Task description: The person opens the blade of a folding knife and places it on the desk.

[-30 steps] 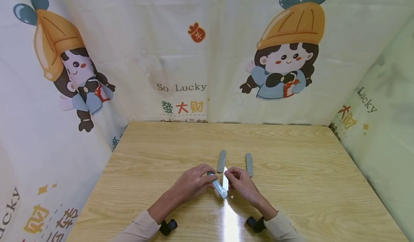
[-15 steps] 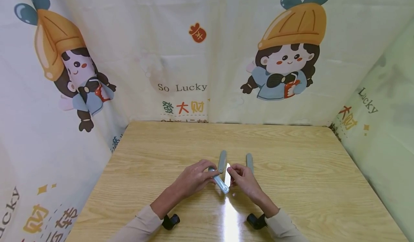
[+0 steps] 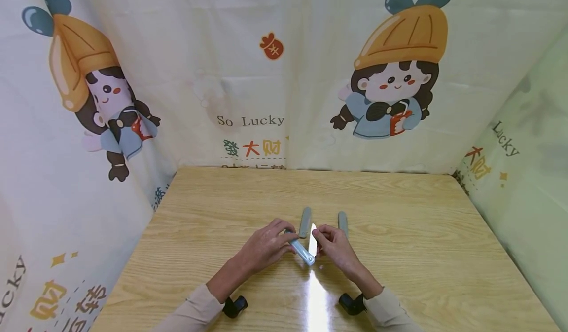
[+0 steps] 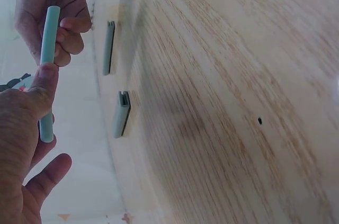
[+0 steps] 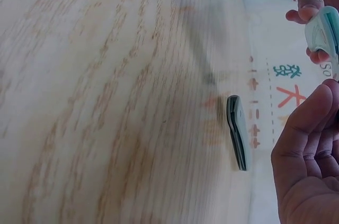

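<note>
A folding knife, its light blue handle (image 3: 301,251) joined to a bright blade (image 3: 312,240), stands part-way unfolded in a narrow V above the table. My left hand (image 3: 270,245) grips the handle near its far end, with the pivot end towards me. My right hand (image 3: 338,254) pinches the blade near its tip between thumb and fingers. In the left wrist view the handle's rounded pale green back (image 4: 50,38) lies under the left thumb. In the right wrist view the pale green handle (image 5: 319,32) shows beyond the right fingers, cut off by the frame's edge.
Two slim grey-green slotted pieces lie on the wooden table (image 3: 222,199) just beyond the hands: a left one (image 3: 304,222) and a right one (image 3: 342,222), whose near end the right hand covers. A printed curtain (image 3: 310,90) stands around the table's far and side edges.
Both hands have moved slightly forward, away from my body, with the folding knife between them. Over the last half second they stay almost still. The grey-green pieces have not moved.
</note>
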The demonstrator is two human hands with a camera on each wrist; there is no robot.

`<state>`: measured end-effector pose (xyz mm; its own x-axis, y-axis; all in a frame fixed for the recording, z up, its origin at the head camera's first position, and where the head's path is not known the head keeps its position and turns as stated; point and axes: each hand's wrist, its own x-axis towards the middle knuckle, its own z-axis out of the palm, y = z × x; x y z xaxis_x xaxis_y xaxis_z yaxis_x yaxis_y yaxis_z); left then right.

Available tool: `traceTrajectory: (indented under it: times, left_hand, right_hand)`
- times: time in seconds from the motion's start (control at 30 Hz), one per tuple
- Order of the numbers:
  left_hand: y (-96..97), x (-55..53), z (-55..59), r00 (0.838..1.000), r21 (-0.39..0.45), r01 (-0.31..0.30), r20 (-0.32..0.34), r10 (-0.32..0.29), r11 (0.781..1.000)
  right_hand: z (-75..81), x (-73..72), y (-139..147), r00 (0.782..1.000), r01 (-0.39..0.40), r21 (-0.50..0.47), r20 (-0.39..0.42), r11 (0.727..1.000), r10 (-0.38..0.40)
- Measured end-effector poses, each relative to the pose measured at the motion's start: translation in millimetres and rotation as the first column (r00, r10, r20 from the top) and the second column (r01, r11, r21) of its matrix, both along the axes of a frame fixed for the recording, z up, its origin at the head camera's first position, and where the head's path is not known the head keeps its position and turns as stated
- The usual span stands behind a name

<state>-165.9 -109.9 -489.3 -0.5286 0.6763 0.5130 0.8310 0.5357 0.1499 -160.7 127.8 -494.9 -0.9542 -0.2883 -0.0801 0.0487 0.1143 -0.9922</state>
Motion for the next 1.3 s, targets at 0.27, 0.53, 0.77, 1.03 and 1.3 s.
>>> traceTrajectory:
  times: [0.27,0.53,0.77,1.03,1.3]
  left_hand:
    - [2.0,2.6,0.4,0.999,0.019,-0.027,0.044,0.026,0.999]
    - [2.5,4.8,-1.8,0.997,0.020,-0.064,0.035,0.063,0.998]
    - [2.2,5.8,-1.7,0.997,0.017,-0.079,0.029,0.078,0.997]
    - [0.4,10.4,-3.4,0.990,0.040,-0.120,0.084,0.117,0.992]
    - [0.3,14.8,-5.5,0.984,0.043,-0.166,0.072,0.163,0.985]
  right_hand:
    - [-0.4,0.4,0.9,0.999,0.051,0.010,0.013,0.999,-0.051]
    - [-2.2,0.0,1.8,0.997,0.075,-0.012,0.016,0.997,-0.075]
    - [1.2,0.3,2.5,0.996,0.088,-0.020,0.022,0.996,-0.087]
    - [-1.6,0.0,2.3,0.994,0.106,-0.029,0.025,0.994,-0.105]
    - [-2.9,0.6,3.1,0.990,0.144,-0.014,0.017,0.990,-0.143]
